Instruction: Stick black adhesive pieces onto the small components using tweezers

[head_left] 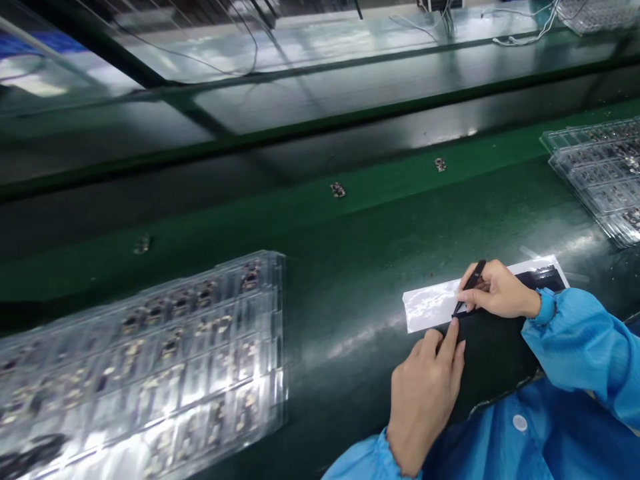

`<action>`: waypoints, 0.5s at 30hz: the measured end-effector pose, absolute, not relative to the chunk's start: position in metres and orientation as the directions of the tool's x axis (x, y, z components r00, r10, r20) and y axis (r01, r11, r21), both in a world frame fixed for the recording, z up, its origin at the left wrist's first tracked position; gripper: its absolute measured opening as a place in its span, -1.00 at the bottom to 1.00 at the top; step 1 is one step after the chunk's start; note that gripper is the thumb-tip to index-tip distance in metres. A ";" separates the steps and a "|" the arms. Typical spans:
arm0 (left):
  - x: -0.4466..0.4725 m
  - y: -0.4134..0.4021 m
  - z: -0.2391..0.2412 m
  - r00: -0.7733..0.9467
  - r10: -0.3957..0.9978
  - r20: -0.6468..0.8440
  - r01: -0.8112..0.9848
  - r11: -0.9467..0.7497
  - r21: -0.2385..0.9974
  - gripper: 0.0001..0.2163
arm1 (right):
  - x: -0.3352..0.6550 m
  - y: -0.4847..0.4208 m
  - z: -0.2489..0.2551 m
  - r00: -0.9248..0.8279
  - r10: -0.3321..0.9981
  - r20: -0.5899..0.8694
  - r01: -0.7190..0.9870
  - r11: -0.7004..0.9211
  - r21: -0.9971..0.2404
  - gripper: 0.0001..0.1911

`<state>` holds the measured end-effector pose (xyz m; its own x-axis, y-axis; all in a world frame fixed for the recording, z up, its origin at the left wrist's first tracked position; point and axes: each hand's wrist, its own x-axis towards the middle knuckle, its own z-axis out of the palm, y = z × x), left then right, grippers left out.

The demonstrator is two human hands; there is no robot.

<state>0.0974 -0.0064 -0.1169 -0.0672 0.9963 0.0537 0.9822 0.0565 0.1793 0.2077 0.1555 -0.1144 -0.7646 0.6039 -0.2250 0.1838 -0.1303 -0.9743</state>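
A dark green work surface [345,267] fills most of the view. On its left side lies a broad spread of clear plastic trays [281,300], their compartments holding small metallic parts, blurred and shiny with glare. A second group of clear trays [590,200] lies stacked at the far right, also filled with parts. A blue sleeve [585,340] reaches in from the right, its cuff gathered at the wrist. Between the two tray groups, near the person, a long white sheet [430,307] lies flat and slightly slanted, its left part bare white and its right part carrying black strips [545,277]. The left hand [425,383] rests just below the sheet, palm down and holding nothing, its forefinger stretched to the lower edge and the other fingers loosely bent. The right hand [500,290] lies over the sheet, pinching slim black tweezers [473,283] whose tip points down beside the left forefinger. Farther back, three small parts [338,190] sit well apart from one another on a lighter green strip [280,217].
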 end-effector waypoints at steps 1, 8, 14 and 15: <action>0.097 -0.007 -0.117 -0.063 0.997 0.053 0.984 0.053 0.172 -0.70 | 0.208 0.155 -0.115 -0.767 0.603 -0.220 0.183 -0.123 -0.975 -0.68; 0.095 -0.005 -0.118 -0.036 0.997 0.064 0.988 0.026 0.153 -0.71 | 0.207 0.154 -0.118 -0.780 0.588 -0.213 0.194 -0.097 -0.976 -0.71; 0.095 -0.006 -0.117 -0.032 0.997 0.075 0.987 0.019 0.160 -0.71 | 0.207 0.154 -0.118 -0.782 0.577 -0.238 0.187 -0.147 -0.971 -0.69; 0.095 -0.006 -0.117 -0.032 0.997 0.076 0.987 0.020 0.161 -0.71 | 0.207 0.154 -0.118 -0.779 0.578 -0.241 0.187 -0.153 -0.970 -0.69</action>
